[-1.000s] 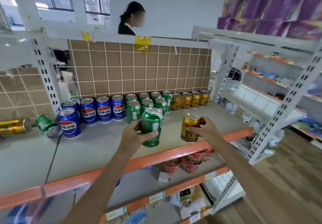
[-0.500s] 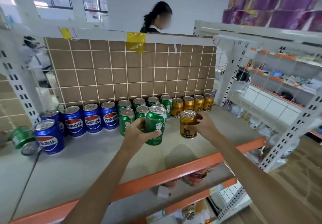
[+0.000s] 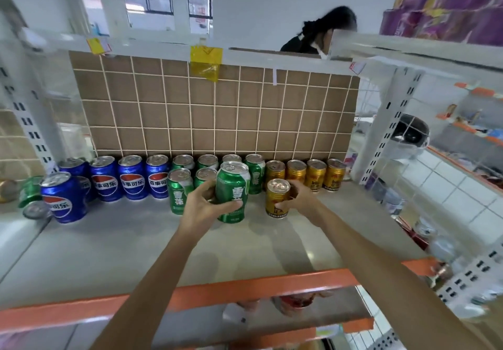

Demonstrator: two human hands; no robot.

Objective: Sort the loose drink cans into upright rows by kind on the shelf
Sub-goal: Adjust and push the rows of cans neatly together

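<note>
My left hand [image 3: 202, 208] grips a green can [image 3: 232, 191], held upright just in front of the green cans [image 3: 179, 190] standing in two short rows. My right hand [image 3: 300, 196] grips a gold can [image 3: 277, 198], upright and low over the grey shelf [image 3: 136, 246], in front of the gold row [image 3: 315, 175] at the back. Blue cans [image 3: 130, 176] stand in a row at the back left, with one more blue can [image 3: 65, 198] further forward. A green can [image 3: 30, 191] lies on its side at the far left.
A brown tiled panel [image 3: 217, 115] backs the shelf. White uprights [image 3: 386, 129] flank it and an orange lip [image 3: 245, 287] runs along the front. A person [image 3: 321, 34] stands behind the panel. Purple packs [image 3: 446, 4] sit on the shelf above right.
Both hands have carried their cans forward and down toward the rows; the gold can now sits close to the shelf surface. The camera view has shifted left.
</note>
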